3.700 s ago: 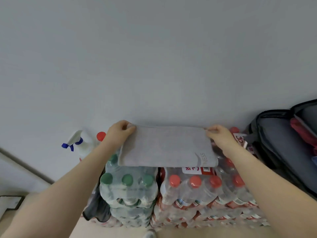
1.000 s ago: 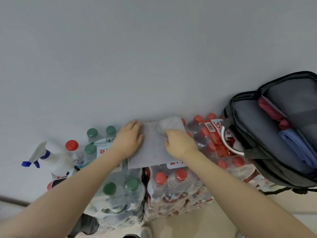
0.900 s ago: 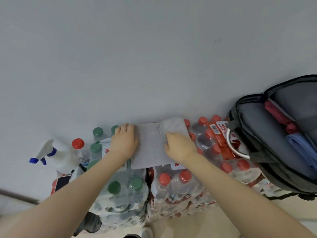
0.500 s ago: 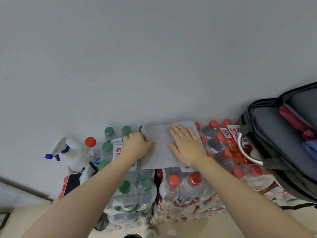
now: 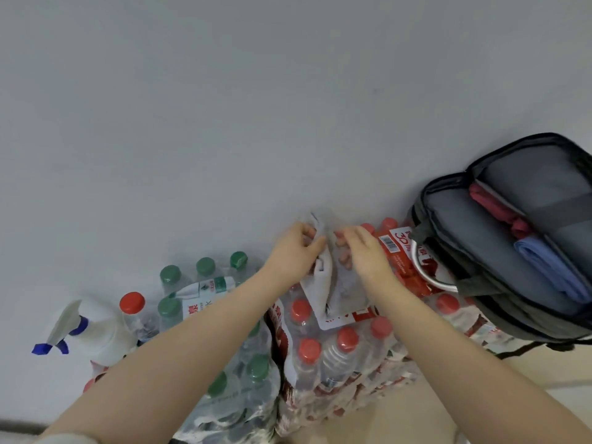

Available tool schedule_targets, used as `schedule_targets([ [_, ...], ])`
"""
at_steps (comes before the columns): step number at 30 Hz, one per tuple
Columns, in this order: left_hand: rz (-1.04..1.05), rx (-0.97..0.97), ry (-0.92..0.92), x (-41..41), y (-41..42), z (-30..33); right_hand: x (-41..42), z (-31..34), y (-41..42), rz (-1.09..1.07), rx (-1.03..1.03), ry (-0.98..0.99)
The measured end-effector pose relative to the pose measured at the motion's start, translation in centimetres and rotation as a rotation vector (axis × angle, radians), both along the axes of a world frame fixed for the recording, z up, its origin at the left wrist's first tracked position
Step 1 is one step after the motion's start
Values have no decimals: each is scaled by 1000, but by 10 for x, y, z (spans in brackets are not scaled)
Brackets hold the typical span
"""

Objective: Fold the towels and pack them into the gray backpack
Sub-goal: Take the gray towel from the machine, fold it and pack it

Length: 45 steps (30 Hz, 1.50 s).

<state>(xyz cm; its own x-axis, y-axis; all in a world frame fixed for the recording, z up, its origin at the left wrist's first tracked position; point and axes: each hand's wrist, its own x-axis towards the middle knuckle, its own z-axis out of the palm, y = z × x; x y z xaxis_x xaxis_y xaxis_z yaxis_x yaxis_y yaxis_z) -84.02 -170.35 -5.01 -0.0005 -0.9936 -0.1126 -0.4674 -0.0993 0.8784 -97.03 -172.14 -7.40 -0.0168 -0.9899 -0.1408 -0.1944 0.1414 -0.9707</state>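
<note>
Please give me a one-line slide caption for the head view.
Both hands, left and right, grip a folded gray towel atop bottled-water packs, beside the open gray backpack.

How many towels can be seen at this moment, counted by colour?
Gray towel: 1, gripped by the left hand and right hand.
Red towel: 1, inside the gray backpack.
Blue towel: 1, inside the same backpack.
Total: 3 towels.
</note>
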Motion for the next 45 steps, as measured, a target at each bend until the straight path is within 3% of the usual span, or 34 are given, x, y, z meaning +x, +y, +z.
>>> schedule_targets([
  [2, -85, 10, -12, -10, -2, -8, -9, 9, 2, 24, 129, -40],
  [4, -218, -27, -128, -11, -2, -17, -18, 7, 6, 98, 177, 77],
  [7, -408, -168, -405, -4, -3, -30, -29, -4, 9, 150, 90, 335],
  [9, -473, -217, -585, -1, -6, -36, -31, -10, 9, 171, 33, 408],
  [14, -588, -203, -746, -3, -19, -47, -41, -21, 13, 223, -31, 480],
  [19, -654, -143, -785, -3, -31, -57, -48, -25, 21, 344, -4, 576],
  [25, -745, -178, -702, 4, -38, -58, -53, -22, 29, 270, -60, 678],
  [28, -841, -226, -558, 16, -36, -54, -49, -18, 27, 196, -22, 579],
  [31, -939, -294, -572, 25, -27, -47, -46, -14, 23, 138, 46, 475],
  [34, -984, -421, -623, 29, -19, -52, -49, -8, 18, 53, 235, 94],
  [36, -904, -496, -529, 28, -16, -57, -53, 1, 14, -24, 361, -211],
  [38, -759, -497, -368, 20, -15, -54, -59, 13, 11, -49, 392, -378],
  [45, -506, -471, 14, -27, -23, -9, -87, 50, 9, -75, 154, -501],
])
